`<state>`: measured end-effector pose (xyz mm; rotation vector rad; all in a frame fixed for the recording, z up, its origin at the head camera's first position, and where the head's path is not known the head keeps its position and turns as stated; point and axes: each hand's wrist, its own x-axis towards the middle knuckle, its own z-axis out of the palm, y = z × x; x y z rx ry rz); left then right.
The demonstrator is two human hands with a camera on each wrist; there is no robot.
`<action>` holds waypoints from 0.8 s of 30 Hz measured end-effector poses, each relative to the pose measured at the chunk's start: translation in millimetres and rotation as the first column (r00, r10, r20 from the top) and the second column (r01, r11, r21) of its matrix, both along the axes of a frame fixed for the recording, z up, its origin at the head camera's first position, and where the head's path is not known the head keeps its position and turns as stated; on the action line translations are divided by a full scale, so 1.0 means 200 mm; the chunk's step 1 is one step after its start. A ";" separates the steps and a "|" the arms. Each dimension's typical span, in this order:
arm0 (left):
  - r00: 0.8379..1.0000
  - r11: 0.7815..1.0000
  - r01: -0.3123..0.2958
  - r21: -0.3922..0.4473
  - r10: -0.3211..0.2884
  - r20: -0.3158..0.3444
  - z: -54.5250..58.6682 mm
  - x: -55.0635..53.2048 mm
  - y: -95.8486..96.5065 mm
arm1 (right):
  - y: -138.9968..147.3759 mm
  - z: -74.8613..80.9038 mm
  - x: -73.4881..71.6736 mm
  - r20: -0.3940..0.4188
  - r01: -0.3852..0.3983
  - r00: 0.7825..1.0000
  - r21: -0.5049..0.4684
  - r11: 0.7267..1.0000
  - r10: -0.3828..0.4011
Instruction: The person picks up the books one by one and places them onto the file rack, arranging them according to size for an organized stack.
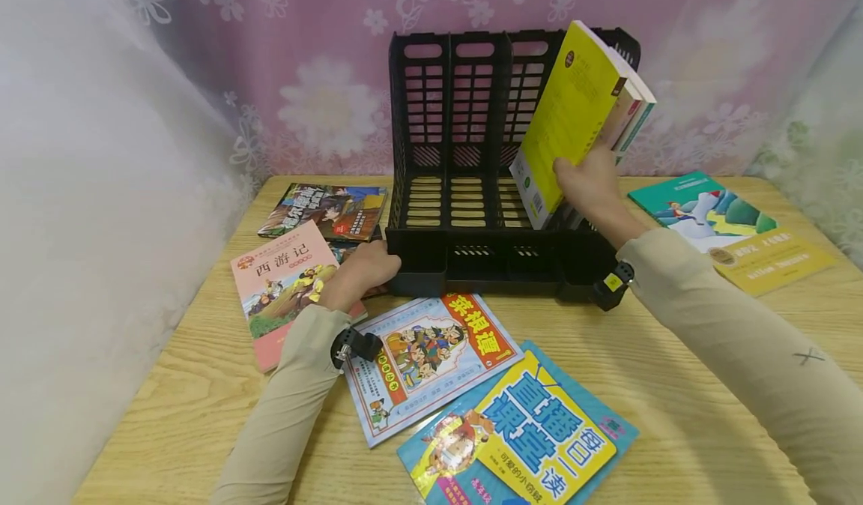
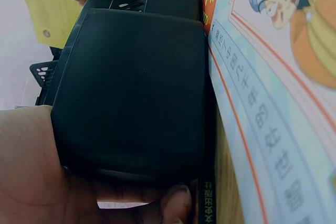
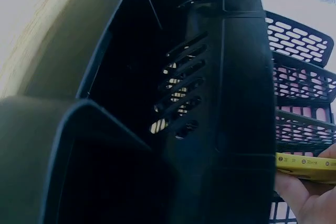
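A black book rack [image 1: 472, 258] with upright dividers stands at the back of the table. My right hand [image 1: 593, 183] grips a yellow book [image 1: 569, 108], thumb on its cover; this book leans in the rack's right part. Behind it lean other books [image 1: 634, 112] with pale and teal edges; whether my fingers reach them is hidden. In the right wrist view, the yellow book [image 3: 304, 165] shows edge-on in my hand. My left hand [image 1: 360, 273] holds the rack's front left corner; in the left wrist view its fingers [image 2: 176, 203] curl along the rack's side [image 2: 131, 93].
Left of the rack lie a pink book [image 1: 270, 295] and a dark comic-style book [image 1: 323, 209]. In front are a pale blue book [image 1: 431, 400] and a blue-yellow book [image 1: 539, 430], side by side. On the right lies a green-yellow book [image 1: 735, 228]. A flowered curtain [image 1: 323, 63] hangs behind.
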<state>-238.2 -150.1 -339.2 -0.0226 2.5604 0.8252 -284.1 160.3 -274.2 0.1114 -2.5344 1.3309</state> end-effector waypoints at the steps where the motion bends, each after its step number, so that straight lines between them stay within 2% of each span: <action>1: 1.000 1.000 0.000 0.001 0.000 0.002 0.00 0.00 0.00 | 0.00 -0.01 -0.01 -0.005 0.005 1.000 0.010 1.000 -0.005; 9: 1.000 1.000 -0.005 -0.007 0.005 0.004 0.01 -0.01 0.00 | -0.03 -0.07 -0.05 0.036 0.022 0.999 -0.014 1.000 -0.021; 17: 1.000 1.000 -0.017 -0.020 0.017 -0.001 0.01 -0.01 0.00 | -0.07 -0.11 -0.11 -0.032 0.040 0.999 -0.043 0.998 -0.041; 24: 1.000 1.000 -0.003 -0.021 0.003 0.005 0.01 -0.01 0.00 | -0.09 -0.11 -0.14 0.027 0.100 0.995 -0.032 0.995 -0.099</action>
